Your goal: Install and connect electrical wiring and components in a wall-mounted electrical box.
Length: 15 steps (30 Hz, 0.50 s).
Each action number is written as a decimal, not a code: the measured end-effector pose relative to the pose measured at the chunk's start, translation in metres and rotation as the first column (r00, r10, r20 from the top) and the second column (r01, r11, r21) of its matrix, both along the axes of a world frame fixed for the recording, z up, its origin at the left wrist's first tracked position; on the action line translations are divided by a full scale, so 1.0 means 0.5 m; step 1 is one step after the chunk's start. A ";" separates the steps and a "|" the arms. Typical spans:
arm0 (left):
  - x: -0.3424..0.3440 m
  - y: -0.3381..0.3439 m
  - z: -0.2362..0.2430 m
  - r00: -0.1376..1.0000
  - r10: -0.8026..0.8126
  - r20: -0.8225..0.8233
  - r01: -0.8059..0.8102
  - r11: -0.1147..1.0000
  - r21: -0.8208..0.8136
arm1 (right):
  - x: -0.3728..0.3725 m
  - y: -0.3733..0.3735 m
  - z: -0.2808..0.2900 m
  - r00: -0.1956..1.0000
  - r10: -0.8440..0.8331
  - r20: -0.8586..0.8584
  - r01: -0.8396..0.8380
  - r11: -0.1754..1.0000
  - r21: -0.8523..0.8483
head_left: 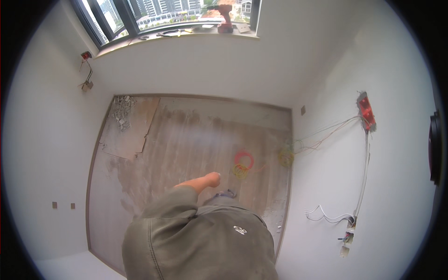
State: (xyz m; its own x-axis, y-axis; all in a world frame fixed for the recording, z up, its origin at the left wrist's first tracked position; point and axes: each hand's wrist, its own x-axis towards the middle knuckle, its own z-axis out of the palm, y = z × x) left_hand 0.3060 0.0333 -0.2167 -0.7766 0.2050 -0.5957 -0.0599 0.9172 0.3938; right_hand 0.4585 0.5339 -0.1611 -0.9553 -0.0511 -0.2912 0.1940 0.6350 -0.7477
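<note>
My left hand (pixel 213 179) reaches out in front of my body, its fingers curled closed. A small pale spot shows at its fingertips, too small to name, so I cannot make out what it holds. Past the hand, to the right and apart from it, a coil of red wire (pixel 250 162) lies on the floor. A coil of yellow wire (pixel 240 172) overlaps its near side. Below the hand a dark shoe (pixel 228 193) partly shows. My right hand is out of sight, with my grey-green jacket (pixel 210 247) filling the lower middle.
Thin wires run from a red double wall box (pixel 367 112) to a yellow-green bundle (pixel 285 157) by the right wall. White cables (pixel 322 215) stick out lower down. Rubble (pixel 122 112) lies on a board (pixel 142 126) at far left. A red cordless drill (pixel 225 21) stands on the windowsill.
</note>
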 end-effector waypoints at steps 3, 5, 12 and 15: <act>-0.060 -0.041 -0.003 0.948 0.318 0.003 -0.315 0.938 0.146 | -0.055 -0.037 0.017 0.995 0.035 0.094 -0.038 0.999 0.026; -0.084 -0.065 0.020 0.913 0.407 0.023 -0.403 0.892 0.206 | -0.082 -0.043 0.028 0.987 0.043 0.156 -0.052 0.997 0.055; -0.005 -0.205 0.024 0.660 0.748 0.072 -0.744 0.636 0.206 | -0.118 0.025 0.081 0.918 0.059 0.393 -0.134 0.977 0.166; 0.109 -0.239 0.031 0.426 0.899 0.105 -0.902 0.412 0.133 | -0.146 0.055 0.080 0.870 0.086 0.486 -0.194 0.965 0.176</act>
State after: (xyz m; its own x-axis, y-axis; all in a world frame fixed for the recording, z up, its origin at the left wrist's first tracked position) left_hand 0.3603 -0.0860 -0.2013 -0.5609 -0.5232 -0.6416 -0.8225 0.2639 0.5038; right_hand 0.3854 0.5614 -0.1211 -0.6885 -0.0600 -0.7228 0.3849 0.8144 -0.4342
